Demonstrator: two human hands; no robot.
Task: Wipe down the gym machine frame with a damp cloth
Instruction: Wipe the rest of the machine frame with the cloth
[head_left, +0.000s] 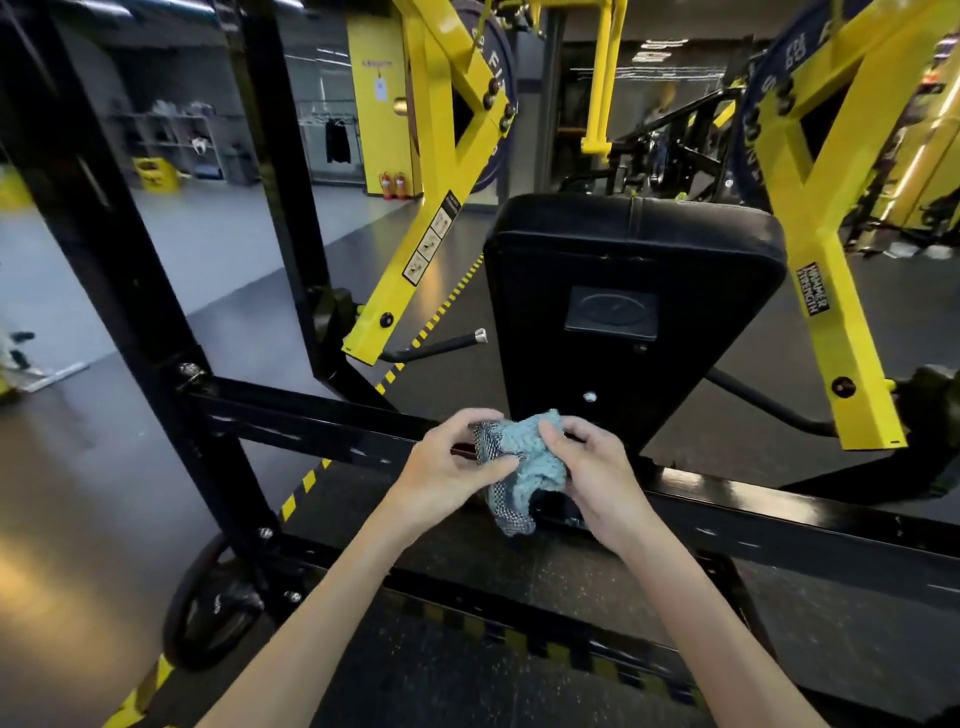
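- Left hand (452, 467): fingers curled, with the thumb and fingertips pinching the dark checked edge of the cloth (530, 457).
- Right hand (597, 473): fingers curled round the cloth's other side, thumb on top of the bunch, gripping it.
- Cloth: light blue with a knitted look, bunched between the two hands, a loose end hanging below them. It is held in the air in front of the foot of the black pad (634, 291), above the black crossbar (291, 423) of the machine frame. Cannot tell whether the hanging end touches the frame.
- Crossbar: runs from a bolted black post (135, 270) at the left, passes behind the hands and goes on to the right. Pale scuffs or glints show along its face.
- Pad: upright, narrowing downward, with a dark rectangular plate on its near face.
- Left yellow arm (431, 223) and right yellow arm (815, 260): they flank the pad and both slant. The right one carries a black HAMMER STRENGTH label.
- Dark handle (441, 344): silver-tipped, jutting from the foot of the left yellow arm toward the pad.
- Black weight plate (208, 608): sits at the frame's lower left corner.
- Floor (78, 467): dark grey, crossed by yellow-and-black hazard tape (304, 483).
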